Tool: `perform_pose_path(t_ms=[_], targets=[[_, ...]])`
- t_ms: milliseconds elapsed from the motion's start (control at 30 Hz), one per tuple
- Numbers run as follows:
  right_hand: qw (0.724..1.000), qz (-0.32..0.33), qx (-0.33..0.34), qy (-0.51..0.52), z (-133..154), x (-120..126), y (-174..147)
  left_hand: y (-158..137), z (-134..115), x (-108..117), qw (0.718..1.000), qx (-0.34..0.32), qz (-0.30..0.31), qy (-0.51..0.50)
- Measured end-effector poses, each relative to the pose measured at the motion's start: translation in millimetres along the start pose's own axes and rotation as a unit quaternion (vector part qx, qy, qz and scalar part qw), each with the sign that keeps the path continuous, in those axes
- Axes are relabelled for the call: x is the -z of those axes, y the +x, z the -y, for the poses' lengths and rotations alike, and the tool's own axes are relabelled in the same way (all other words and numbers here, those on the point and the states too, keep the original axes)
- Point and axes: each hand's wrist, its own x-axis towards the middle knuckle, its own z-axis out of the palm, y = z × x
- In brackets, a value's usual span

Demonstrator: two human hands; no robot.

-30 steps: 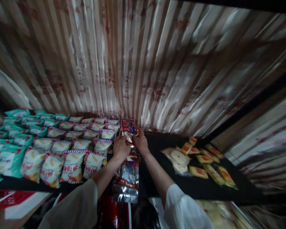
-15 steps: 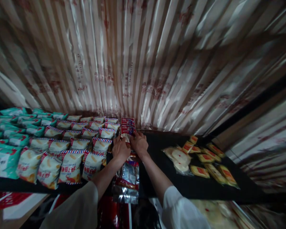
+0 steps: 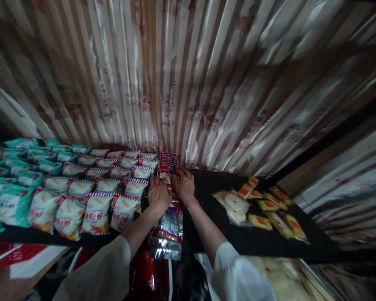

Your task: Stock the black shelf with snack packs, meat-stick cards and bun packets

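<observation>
My left hand (image 3: 159, 194) and my right hand (image 3: 184, 184) grip the two sides of a red snack packet (image 3: 168, 179), which lies low on the black shelf in a row running front to back. The hands hide much of it. Just beyond it lie more red and purple packets (image 3: 168, 159) with white lettering, overlapping one another. Nearer to me, below my wrists, shiny silver and red packets (image 3: 166, 232) overlap in the same row. White shrimp-snack bags (image 3: 125, 212) with striped tops stand close beside my left hand.
Turquoise bags (image 3: 15, 205) stand in rows at the far left. To the right, yellow packets (image 3: 260, 222) and clear-wrapped round white pieces (image 3: 236, 202) lie on the black shelf (image 3: 207, 217). A pleated printed sheet (image 3: 188, 83) hangs behind, and a dark bar slants at right.
The view has shifted slightly. My hands stay at the same row, and the right hand's fingers have moved a little along the packet's edge. The surrounding bags look unchanged.
</observation>
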Motion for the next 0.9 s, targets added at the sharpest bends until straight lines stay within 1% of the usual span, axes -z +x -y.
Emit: perform_pose_path(t_ms=[100, 200, 300, 400, 433, 500, 533, 600, 633, 700, 800, 833, 900], targets=[[0.998, -0.046, 0.019, 0.046, 5.2, 12.6, -14.2, -23.9, -3.5, 5.8, 0.999, -0.04, -0.033, -0.016], [0.99, -0.06, 0.039, 0.12, 18.1, 26.2, -44.9, -61.4, -2.7, 8.8, 0.992, -0.083, -0.058, -0.069], [0.976, -0.035, 0.056, 0.209, 37.2, 37.5, -91.9, -109.2, 9.8, 5.6, 0.985, -0.102, -0.059, -0.122], [0.956, 0.004, 0.07, 0.284, 56.2, 40.8, -148.9, -162.1, 35.6, -1.8, 0.979, -0.11, -0.057, -0.164], [0.952, 0.028, 0.068, 0.298, 61.4, 38.8, -168.3, -179.3, 46.4, -4.5, 0.977, -0.104, -0.058, -0.177], [0.944, 0.082, 0.063, 0.313, 69.3, 28.4, -205.3, -210.1, 70.1, -9.7, 0.977, -0.106, -0.029, -0.184], [0.939, 0.111, 0.054, 0.321, 71.9, 19.8, -222.2, -223.0, 82.4, -12.2, 0.981, -0.089, -0.007, -0.17], [0.925, 0.181, 0.044, 0.33, 75.1, -3.5, -251.7, -242.5, 106.8, -17.0, 0.989, -0.035, 0.051, -0.131], [0.924, 0.206, 0.029, 0.322, 75.8, -17.1, -264.3, -249.1, 118.4, -19.2, 0.991, 0.013, 0.088, -0.1], [0.923, 0.268, 0.001, 0.277, 76.4, -44.9, -284.5, -256.9, 139.7, -23.6, 0.984, 0.078, 0.156, -0.031], [0.907, 0.37, -0.005, 0.203, 77.0, -78.4, -302.5, -260.2, 164.5, -29.9, 0.96, 0.137, 0.236, 0.056], [0.899, 0.399, -0.004, 0.181, 77.4, -86.1, -305.2, -259.8, 170.5, -31.7, 0.953, 0.154, 0.249, 0.08], [0.882, 0.448, -0.006, 0.146, 78.5, -96.8, -306.3, -257.1, 179.2, -34.8, 0.948, 0.173, 0.239, 0.119]])
